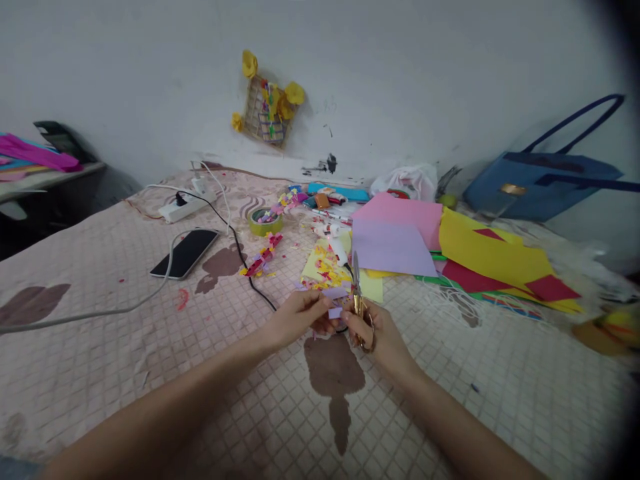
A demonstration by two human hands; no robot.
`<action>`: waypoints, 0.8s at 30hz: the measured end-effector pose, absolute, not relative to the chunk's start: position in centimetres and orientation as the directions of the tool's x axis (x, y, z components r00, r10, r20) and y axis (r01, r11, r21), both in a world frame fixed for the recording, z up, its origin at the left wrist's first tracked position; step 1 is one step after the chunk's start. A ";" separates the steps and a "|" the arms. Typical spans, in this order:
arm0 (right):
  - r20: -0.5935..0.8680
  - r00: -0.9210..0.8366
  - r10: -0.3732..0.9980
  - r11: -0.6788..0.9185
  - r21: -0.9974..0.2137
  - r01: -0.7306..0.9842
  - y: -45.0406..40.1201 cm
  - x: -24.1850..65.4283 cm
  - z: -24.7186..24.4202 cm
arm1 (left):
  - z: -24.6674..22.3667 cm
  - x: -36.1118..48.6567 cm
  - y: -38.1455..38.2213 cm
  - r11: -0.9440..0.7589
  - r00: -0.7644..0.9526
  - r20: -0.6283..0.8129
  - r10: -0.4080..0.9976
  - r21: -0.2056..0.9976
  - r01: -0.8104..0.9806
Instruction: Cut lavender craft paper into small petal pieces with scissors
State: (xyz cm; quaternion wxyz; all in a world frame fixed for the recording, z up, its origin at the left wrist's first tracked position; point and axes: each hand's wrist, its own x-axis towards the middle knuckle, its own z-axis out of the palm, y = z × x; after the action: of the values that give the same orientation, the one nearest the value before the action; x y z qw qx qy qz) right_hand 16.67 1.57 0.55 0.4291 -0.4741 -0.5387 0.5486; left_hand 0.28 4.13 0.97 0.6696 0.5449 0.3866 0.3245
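My left hand [305, 313] pinches a small piece of lilac paper [335, 312] between thumb and fingers. Close beside it, my right hand [375, 330] is closed around gold-handled scissors [357, 303], whose blades point up and away from me. The right fingertips come near the paper; whether they touch it I cannot tell. Just beyond both hands lie small yellow, pink and red paper cuttings [327, 270] on a pale yellow sheet [373, 288]. A white glue gun [338, 250] rests among them with its black cord.
Lilac [393, 247], pink [400, 210] and yellow sheets [493, 257] are stacked at right. A phone [186, 254], a power strip [185, 207] and a tape roll [265, 223] are at left, with cables crossing the cloth. A blue bag [545, 183] stands far right.
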 end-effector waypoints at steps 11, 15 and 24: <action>-0.090 -0.210 0.974 -0.088 -0.996 0.021 1.8 17.0 0.2 | 0.9 0.2 4.0 0.157 0.514 -0.146 0.845 0.987 0.021; -0.100 -0.161 0.982 -0.107 -0.994 -0.037 1.8 17.0 0.1 | 1.2 0.2 4.0 0.153 0.491 -0.144 0.859 0.988 0.022; -0.098 -0.218 0.971 -0.117 -0.990 -0.076 1.8 17.2 -0.2 | 0.8 0.4 4.0 0.273 0.492 -0.211 0.845 0.960 -0.056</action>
State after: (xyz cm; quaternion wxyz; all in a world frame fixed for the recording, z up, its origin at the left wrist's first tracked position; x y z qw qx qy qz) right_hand 17.15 1.82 -0.17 0.4369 -0.4472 -0.5005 0.5988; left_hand 0.36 4.04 0.75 0.6975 0.5093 0.3872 0.3227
